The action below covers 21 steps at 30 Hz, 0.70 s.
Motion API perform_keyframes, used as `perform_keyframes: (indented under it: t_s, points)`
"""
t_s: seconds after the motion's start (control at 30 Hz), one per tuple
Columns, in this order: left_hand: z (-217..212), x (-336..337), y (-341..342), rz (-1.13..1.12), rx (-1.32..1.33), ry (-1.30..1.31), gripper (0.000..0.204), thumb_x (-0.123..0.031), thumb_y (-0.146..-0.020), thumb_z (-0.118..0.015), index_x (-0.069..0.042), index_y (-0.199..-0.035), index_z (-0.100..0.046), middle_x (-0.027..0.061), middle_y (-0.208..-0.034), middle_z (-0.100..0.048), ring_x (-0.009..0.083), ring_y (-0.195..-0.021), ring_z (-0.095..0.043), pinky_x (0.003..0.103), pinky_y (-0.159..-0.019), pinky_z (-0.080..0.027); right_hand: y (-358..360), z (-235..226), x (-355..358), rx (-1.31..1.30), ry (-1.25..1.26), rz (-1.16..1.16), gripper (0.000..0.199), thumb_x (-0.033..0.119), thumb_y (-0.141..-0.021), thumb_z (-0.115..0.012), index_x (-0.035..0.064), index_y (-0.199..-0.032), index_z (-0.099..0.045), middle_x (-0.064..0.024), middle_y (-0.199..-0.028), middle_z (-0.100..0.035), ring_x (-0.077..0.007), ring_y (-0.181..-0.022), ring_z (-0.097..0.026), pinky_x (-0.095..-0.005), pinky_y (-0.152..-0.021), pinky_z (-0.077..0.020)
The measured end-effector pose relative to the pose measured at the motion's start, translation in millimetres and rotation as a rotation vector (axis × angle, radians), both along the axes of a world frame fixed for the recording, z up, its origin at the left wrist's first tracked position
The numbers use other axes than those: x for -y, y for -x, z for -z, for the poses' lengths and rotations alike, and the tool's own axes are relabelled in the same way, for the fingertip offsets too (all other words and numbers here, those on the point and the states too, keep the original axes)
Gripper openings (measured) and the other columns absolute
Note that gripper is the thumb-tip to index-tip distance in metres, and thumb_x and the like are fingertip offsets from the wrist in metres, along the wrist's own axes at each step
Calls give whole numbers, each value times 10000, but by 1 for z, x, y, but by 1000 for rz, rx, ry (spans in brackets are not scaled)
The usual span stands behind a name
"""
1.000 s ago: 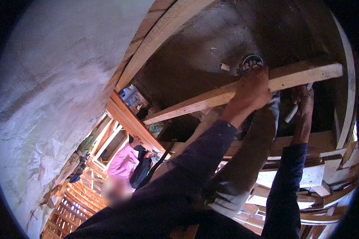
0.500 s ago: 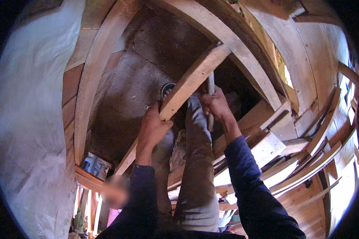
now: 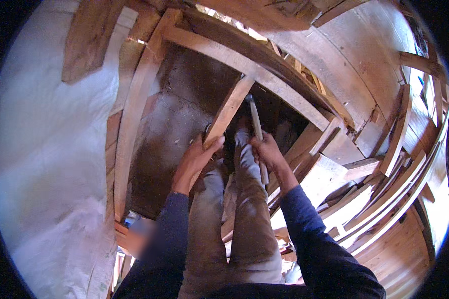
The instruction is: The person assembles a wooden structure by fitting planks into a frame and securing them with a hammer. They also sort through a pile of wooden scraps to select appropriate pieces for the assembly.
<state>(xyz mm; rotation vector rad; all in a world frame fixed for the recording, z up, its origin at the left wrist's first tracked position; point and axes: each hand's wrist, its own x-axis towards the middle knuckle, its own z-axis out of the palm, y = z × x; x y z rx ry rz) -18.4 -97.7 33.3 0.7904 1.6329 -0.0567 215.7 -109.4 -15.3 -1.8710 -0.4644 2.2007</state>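
In my left hand [image 3: 199, 157] I grip the near part of a squared length of timber [image 3: 229, 109], my thumb lying along its top. The timber slants away from me, its far end meeting a wooden crosspiece [image 3: 284, 92]. My right hand [image 3: 269, 151] is closed round the pale handle of what looks like a hammer [image 3: 256, 117], just right of the timber. The handle points away from me. Its dark head sits close to the timber's far end, partly hidden in shadow.
A long upright beam [image 3: 134, 114] runs along the left, beside a whitish sheet [image 3: 45, 174]. Several loose planks [image 3: 374, 214] are stacked at right. A dark panel [image 3: 157, 149] lies beyond my legs. Another person [image 3: 142, 239] shows partly at lower left.
My view has shifted, so the timber and crosspiece appear farther left. The hammer handle now leans and shows more of its length. Both hands keep their hold.
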Motion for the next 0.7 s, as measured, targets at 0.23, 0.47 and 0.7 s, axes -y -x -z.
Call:
perform_keyframes:
  t_s: [0.23,0.47,0.7]
  points:
    - [23,-118,-52,-181,157,-129,1077,-662,-760,-670,130,-1401,-320,304,-1443,-370,336,-1355,-378,400,-1092,-335,-28,-68,46,59,10,-17,254,171,-871,-606,-4,-1023,-500,-16,-566,-490,-125,-420,-471,-282,-380,-391]
    - [69,-144,-58,-461,552,-5,651,-434,-702,-831,66,-1058,-612,152,-987,-646,195,-766,-645,343,-684,-552,-31,-134,32,128,-2,175,173,122,-900,-546,27,-1034,-491,-19,-649,-494,-107,-478,-472,-292,-434,-406]
    - [78,-143,-51,-418,549,53,531,-296,-749,-814,78,-1047,-583,124,-925,-637,225,-765,-659,337,-744,-573,-29,-140,19,353,-241,137,326,142,-926,-606,-1,-1184,-468,-95,-728,-573,-164,-598,-578,-314,-525,-465]
